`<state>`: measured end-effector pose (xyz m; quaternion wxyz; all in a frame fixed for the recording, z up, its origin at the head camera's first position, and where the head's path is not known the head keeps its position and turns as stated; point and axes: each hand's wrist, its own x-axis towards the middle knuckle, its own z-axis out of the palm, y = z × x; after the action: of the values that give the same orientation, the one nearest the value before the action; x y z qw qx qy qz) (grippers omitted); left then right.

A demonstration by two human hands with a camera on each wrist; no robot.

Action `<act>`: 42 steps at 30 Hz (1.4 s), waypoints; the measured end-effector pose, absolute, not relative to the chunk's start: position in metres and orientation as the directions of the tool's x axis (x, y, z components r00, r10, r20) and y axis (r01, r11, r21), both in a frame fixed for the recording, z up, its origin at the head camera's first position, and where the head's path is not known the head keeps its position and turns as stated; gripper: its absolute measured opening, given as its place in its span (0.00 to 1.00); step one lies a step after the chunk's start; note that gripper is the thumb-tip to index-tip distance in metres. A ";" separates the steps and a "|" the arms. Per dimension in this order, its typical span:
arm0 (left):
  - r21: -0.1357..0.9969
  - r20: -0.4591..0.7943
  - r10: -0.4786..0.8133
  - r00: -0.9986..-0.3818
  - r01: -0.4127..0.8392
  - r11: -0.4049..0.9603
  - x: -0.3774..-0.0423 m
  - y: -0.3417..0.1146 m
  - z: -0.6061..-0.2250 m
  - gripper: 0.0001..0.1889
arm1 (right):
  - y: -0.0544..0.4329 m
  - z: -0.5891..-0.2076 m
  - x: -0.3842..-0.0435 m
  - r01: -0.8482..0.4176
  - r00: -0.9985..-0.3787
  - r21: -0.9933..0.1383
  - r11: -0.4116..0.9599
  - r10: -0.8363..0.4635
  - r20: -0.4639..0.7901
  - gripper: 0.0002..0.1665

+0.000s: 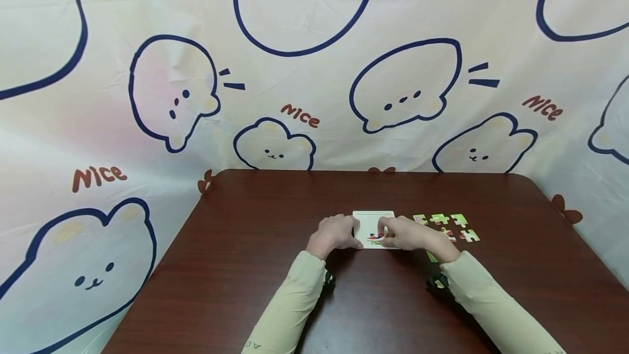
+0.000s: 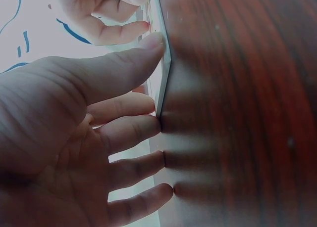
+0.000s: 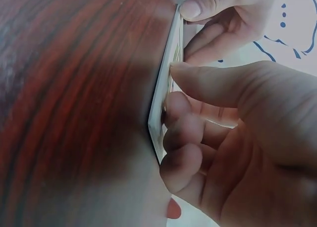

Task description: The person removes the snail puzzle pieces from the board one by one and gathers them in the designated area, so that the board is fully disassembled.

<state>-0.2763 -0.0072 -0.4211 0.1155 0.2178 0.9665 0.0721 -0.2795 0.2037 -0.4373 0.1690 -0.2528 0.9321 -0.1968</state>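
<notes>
A white puzzle board (image 1: 366, 224) lies flat on the table, with a small coloured patch of jigsaw (image 1: 375, 237) near its front edge. My left hand (image 1: 336, 234) holds the board's left front corner. In the left wrist view its thumb (image 2: 124, 68) lies over the near edge, while the other fingers reach along the side and down to the tabletop. Over the board's right part, my right hand (image 1: 405, 232) has curled fingers, with thumb and index fingertip at the coloured patch, pinching a jigsaw piece there. That piece is mostly hidden by the fingers.
Several loose green-edged jigsaw pieces (image 1: 439, 219) lie right of the board, one (image 1: 432, 257) partly under the right forearm. The dark brown wooden table (image 1: 275, 217) has a cartoon-printed cloth (image 1: 334, 86) hanging behind it.
</notes>
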 end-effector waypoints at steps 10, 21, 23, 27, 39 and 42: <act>0.182 -0.195 0.436 -0.879 0.404 0.897 -0.276 -0.006 -0.421 0.18 | 0.205 -0.441 -0.279 -0.325 -0.821 -0.546 0.772 -0.517 -0.242 0.10; 0.177 -0.200 0.439 -0.876 0.408 0.896 -0.277 -0.006 -0.421 0.18 | 0.207 -0.441 -0.279 -0.344 -0.807 -0.585 0.735 -0.550 -0.216 0.12; 0.177 -0.199 0.438 -0.877 0.407 0.896 -0.277 -0.006 -0.421 0.17 | 0.206 -0.440 -0.279 -0.349 -0.806 -0.585 0.732 -0.553 -0.211 0.12; 0.171 -0.195 0.436 -0.879 0.407 0.897 -0.276 -0.007 -0.421 0.17 | 0.207 -0.438 -0.278 -0.385 -0.797 -0.570 0.726 -0.573 -0.191 0.10; 0.188 -0.180 0.431 -0.884 0.399 0.898 -0.275 -0.010 -0.423 0.17 | 0.214 -0.416 -0.271 -0.440 -0.784 -0.544 0.714 -0.601 -0.155 0.11; 0.186 -0.167 0.441 -0.882 0.411 0.892 -0.276 -0.009 -0.422 0.17 | 0.224 -0.414 -0.267 -0.469 -0.800 -0.511 0.720 -0.591 -0.098 0.13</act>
<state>-0.2756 -0.0093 -0.4222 0.1028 0.2205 0.9672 0.0728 -0.2665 0.2241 -0.4136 0.1283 -0.2887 0.9185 -0.2377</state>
